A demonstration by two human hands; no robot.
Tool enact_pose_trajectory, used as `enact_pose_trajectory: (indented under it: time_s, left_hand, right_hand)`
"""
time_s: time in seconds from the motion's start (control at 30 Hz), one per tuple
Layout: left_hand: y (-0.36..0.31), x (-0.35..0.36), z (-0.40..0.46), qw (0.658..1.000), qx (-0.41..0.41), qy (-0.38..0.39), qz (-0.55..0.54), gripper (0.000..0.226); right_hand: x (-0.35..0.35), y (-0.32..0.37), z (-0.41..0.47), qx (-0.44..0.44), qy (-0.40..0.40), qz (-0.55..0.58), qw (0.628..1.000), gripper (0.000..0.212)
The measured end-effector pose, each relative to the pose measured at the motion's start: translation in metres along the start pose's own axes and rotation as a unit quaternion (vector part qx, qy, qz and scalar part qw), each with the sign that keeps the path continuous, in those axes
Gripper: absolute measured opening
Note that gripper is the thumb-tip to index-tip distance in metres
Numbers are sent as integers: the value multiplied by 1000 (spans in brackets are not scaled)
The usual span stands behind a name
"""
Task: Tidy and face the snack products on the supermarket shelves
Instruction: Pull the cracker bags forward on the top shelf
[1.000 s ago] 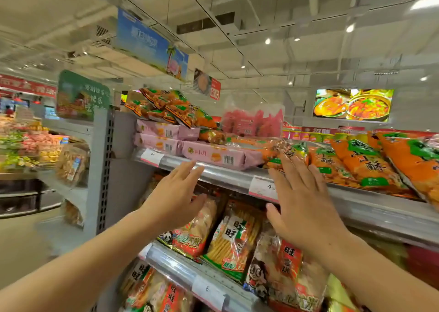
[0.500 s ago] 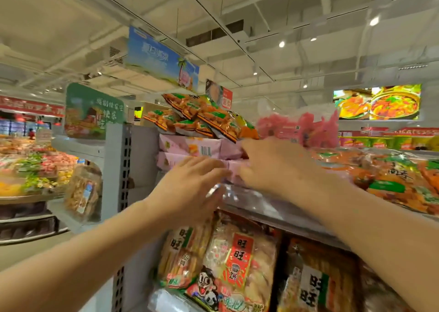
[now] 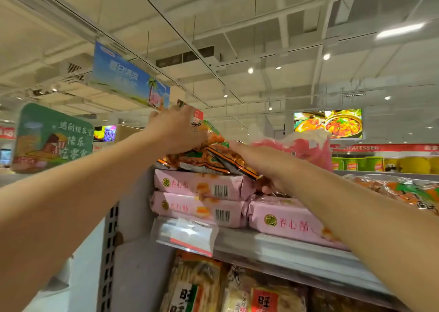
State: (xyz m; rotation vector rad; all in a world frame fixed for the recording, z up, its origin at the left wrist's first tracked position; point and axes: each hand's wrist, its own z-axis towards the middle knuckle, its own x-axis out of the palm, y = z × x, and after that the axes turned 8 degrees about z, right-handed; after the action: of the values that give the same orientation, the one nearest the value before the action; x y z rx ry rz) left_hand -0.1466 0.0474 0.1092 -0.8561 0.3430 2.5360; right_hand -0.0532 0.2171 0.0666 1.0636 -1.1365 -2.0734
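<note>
On top shelf (image 3: 285, 247), left end: pink snack packs (image 3: 202, 184) stacked two high, orange snack bags (image 3: 204, 157) piled on top. Left hand (image 3: 175, 129) sits over the pile, gripping the top orange bag from above. Right hand (image 3: 259, 162) reaches in from the right, fingers curled around the pile's lower right edge, just above the pink packs. Price tag (image 3: 190, 234) hangs on shelf front.

open air above orange snack bags (image 3: 202, 156), pink packs (image 3: 199, 184) stacked tight below
</note>
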Motion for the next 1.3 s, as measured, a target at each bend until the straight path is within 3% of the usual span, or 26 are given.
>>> enact_pose_trajectory:
  time_s: [0.1,0.3,0.43,0.57,0.67,0.77,0.93,1.07,1.13,1.3]
  left_hand:
    - [3,13,9,998,8,37,58,118]
    - [3,14,26,991,24,55,122,91]
    - [4,10,25,999,48,11,2,80]
    - [1,7,16,988,64,-97,-98,77]
    - [-14,3,2,964,90,-155,-196,89]
    - [-41,2,-20,932,143,-163,-289,101]
    - [-90,1,-56,862,219,-133,-438,88]
    - [-128,2,-75,752,253,-40,-607,45]
    - [-153,1,-84,694,259,-23,-672,40]
    - [-228,-22,-113,643,287,-8,-710,43]
  right_hand:
    - [8,-1,7,8,-14,35,999,44]
    - [3,9,16,28,13,36,999,28]
    - [-6,8,18,-44,-33,14,998,81]
    - [-16,3,5,-191,-71,-20,979,94]
    - [-31,-4,-18,-256,-122,-37,958,98]
    - [-46,-16,-44,-285,-130,-7,950,104]
    - [-68,-34,-89,-271,-153,-4,950,100]
    - [-93,-50,-129,-233,-208,-27,950,95]
    - [-109,-58,-153,-228,-229,-41,945,90]
    - [-161,-72,-229,-195,-311,-114,923,86]
